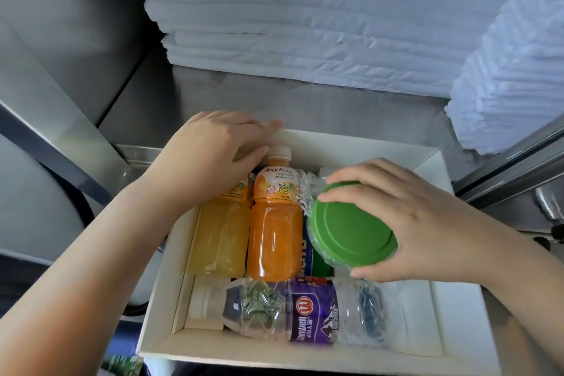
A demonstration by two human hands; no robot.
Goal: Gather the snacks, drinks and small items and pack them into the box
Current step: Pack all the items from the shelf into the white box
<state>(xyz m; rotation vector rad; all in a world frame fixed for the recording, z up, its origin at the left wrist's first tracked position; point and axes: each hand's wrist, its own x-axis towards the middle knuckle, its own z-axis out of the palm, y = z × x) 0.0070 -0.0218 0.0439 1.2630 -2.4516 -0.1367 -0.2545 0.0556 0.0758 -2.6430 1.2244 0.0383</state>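
Note:
A white cardboard box (457, 314) sits open on a steel surface. Inside it lie a yellow juice bottle (219, 238) and an orange Mogu Mogu bottle (274, 235) side by side, with a clear water bottle with a purple label (305, 311) lying across the near end. My right hand (409, 223) grips a plastic-wrapped can by its green lid (351, 229), held over the box right of the orange bottle. My left hand (219, 149) rests flat on the box's far left corner, its fingers apart, partly hiding the yellow bottle's top.
A tall stack of white folded boxes (305, 24) fills the back. Another white stack (512, 76) leans at the right. A steel counter (213, 101) lies behind the box, and a metal rail (503, 171) runs along the right. The box's right part holds nothing.

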